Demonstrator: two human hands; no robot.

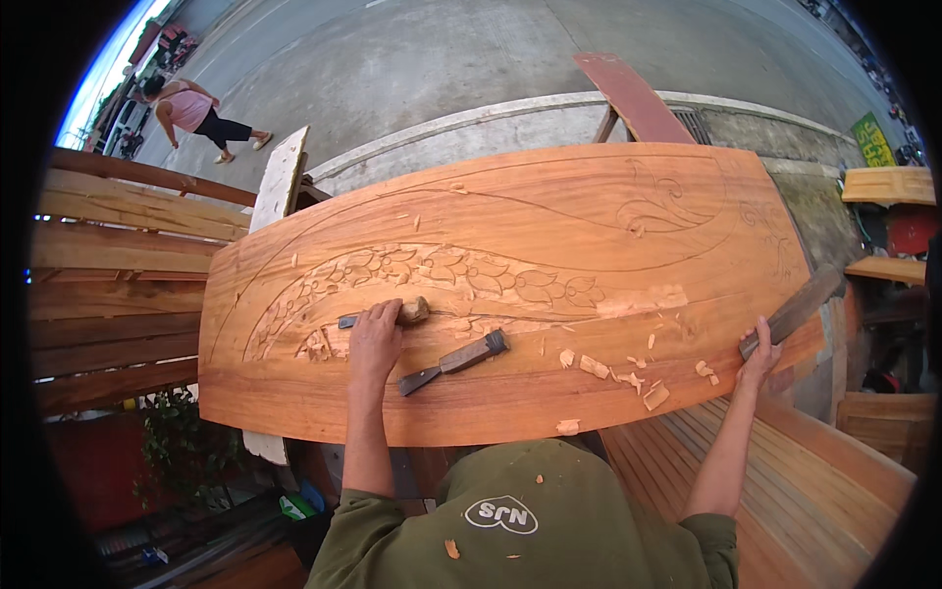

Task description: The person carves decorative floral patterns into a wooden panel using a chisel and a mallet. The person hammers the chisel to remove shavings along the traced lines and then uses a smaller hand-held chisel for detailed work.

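Observation:
A wide wooden panel [471,378] lies before me, carved with a curved band of leaves [461,272] and lined with scrolls at the far right. My left hand [375,337] is closed round a chisel [416,311] low over the carved band; its wooden handle shows right of the fingers, a bit of dark blade to the left. A second chisel [459,360], wide-bladed with a dark handle, lies on the panel just right of that hand. At the panel's right edge my right hand [758,355] grips a long dark wooden mallet [807,304], tilted up to the right.
Wood shavings [628,377] are scattered on the panel's near right part. Stacked boards [128,285] stand at left, and a slatted wooden piece [746,471] is at lower right. Two supporting planks [638,98] [282,182] stick out beyond the panel. A person [191,110] walks on the pavement.

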